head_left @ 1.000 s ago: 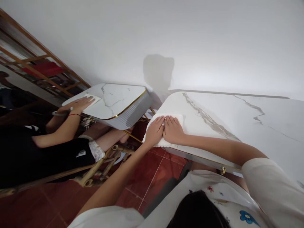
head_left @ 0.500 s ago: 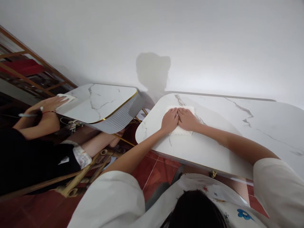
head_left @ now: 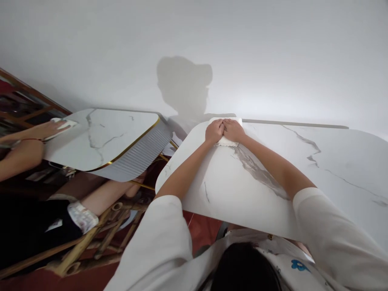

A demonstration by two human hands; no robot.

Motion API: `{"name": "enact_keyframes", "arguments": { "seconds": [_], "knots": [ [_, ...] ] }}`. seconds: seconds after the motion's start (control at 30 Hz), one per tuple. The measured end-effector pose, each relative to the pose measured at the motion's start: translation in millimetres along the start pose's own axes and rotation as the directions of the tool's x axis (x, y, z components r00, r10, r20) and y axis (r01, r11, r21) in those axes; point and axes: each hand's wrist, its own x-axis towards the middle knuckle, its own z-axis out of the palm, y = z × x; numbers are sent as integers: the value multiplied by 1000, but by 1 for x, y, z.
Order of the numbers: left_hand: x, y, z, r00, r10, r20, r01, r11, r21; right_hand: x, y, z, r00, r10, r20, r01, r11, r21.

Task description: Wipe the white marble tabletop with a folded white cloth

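Observation:
A white cloth (head_left: pixel 226 142) lies near the back edge of a white marble-patterned tabletop (head_left: pixel 224 186), close to the wall. My left hand (head_left: pixel 214 131) presses down on it with the fingers bent and drawn together. Right beside it, my right hand (head_left: pixel 233 130) bears on the same cloth, its fingers also curled in and touching the left hand. Both arms stretch forward over the table. The part of the cloth beneath my hands is hidden.
Another person's hand (head_left: pixel 50 129) rests on a white cloth (head_left: pixel 68 123) on a smaller marble-patterned table (head_left: pixel 118 125) with a gold edge at left. A bamboo chair (head_left: pixel 87 242) stands below it. A white wall (head_left: pixel 273 60) rises behind both tables.
My hands have pushed the cloth away from me toward the back edge, and my fingers have gone from flat to bent. The view has shifted, with the left table now farther left.

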Motion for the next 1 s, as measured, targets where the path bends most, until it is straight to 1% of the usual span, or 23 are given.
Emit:
{"name": "enact_keyframes", "arguments": {
  "seconds": [0.1, 0.17, 0.23, 0.37, 0.47, 0.6, 0.73, 0.83, 1.0],
  "knots": [
    [17, 5, 9, 1000, 5, 28, -5, 1000, 10, 3, 16, -2, 999, 36, 6, -36, 999, 9],
    [25, 12, 15, 999, -8, 47, 7, 1000, 9, 0, 25, -4, 998, 69, 4, -69, 998, 8],
    [30, 21, 20, 998, 17, 63, -16, 1000, -9, -6, 32, -8, 995, 103, -7, -103, 995, -1],
    [29, 37, 26, 990, 116, 81, -112, 992, -62, -25, 36, -15, 986, 162, -31, -163, 986, -24],
    [20, 45, 27, 976, 178, 123, -169, 983, -75, -43, 30, -19, 977, 211, -38, -212, 976, -40],
    [-1, 51, 21, 964, 216, 155, -208, 976, -65, -66, 9, -21, 962, 270, -35, -272, 959, -75],
    [-33, 58, 3, 960, 215, 176, -211, 976, -43, -88, -22, -24, 962, 270, -42, -273, 958, -89],
    [-62, 59, -14, 964, 183, 191, -181, 983, -26, -104, -49, -27, 968, 245, -62, -249, 966, -74],
    [-112, 52, -45, 970, 164, 181, -168, 986, 5, -124, -97, -28, 988, 150, -49, -153, 986, -66]
  ]
}}
